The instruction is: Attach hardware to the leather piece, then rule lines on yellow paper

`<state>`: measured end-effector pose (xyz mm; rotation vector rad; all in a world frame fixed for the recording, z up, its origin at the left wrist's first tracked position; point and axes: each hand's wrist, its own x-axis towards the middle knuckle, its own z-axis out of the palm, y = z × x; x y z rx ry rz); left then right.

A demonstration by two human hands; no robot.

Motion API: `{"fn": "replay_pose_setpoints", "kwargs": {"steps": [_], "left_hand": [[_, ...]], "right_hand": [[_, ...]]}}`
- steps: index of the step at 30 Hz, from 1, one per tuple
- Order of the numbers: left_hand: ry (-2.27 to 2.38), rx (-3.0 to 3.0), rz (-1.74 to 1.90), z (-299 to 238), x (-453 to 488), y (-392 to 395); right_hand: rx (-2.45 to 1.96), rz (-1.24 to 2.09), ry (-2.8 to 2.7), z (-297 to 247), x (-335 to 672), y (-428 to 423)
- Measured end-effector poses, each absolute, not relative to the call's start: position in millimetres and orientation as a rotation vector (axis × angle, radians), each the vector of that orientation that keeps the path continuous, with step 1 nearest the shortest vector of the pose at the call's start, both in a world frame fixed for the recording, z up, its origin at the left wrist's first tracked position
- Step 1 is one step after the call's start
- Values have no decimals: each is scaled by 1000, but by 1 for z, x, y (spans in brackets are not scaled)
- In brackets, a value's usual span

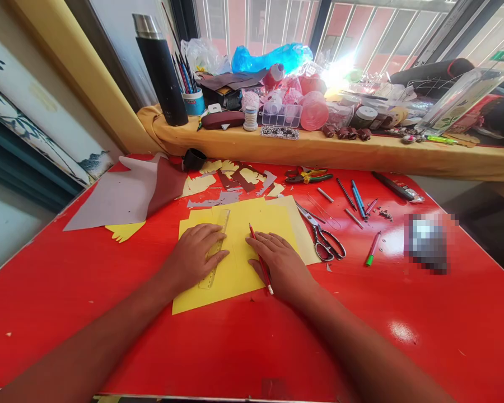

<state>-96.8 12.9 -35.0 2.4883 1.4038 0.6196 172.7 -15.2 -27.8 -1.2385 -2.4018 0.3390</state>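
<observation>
- The left hand (195, 257) lies flat on a clear ruler (223, 223), fingers together and pointing right and slightly far, pressing down rather than clamping.
- The ruler sits on the left part of the yellow paper (252, 224). Its long axis slants from near-left to far-right, and its far end sticks out beyond the left hand's fingertips.
- The right hand (279, 263) rests flat on the paper just right of the left hand, fingers pointing left and slightly far. The two hands are apart, with a narrow strip of paper between the fingertips.
- A red pencil (260, 263) lies along the thumb side of the right hand, its long axis slanting from far-left to near-right. Its far end points toward the ruler's far end. It may be pinned under the hand, but from this view I cannot tell whether the fingers grip it.
- The right hand is nearer the pencil, and the left hand is nearer the ruler.
- The paper lies on a red table (445, 336), with a cream sheet (306, 252) showing beneath its right edge.
- To the right are scissors (323, 240) and a green-tipped marker (373, 249). Farther away are pliers (306, 176), yellow scraps (197, 184) and, at far-left, a grey sheet (109, 196).
</observation>
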Motion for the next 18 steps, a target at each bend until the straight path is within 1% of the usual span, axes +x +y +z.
{"fn": "replay_pose_setpoints", "kwargs": {"steps": [9,14,18], "left_hand": [[1792,2349,418,-28,-111,15],[1859,2279,334,-18,-122,18],[1877,2217,349,-16,-121,20]], "right_hand": [[-1249,342,-2402,-29,172,-14],[-1276,364,-2387,-29,171,-13],[-1298,342,-2392,-31,169,-13]]}}
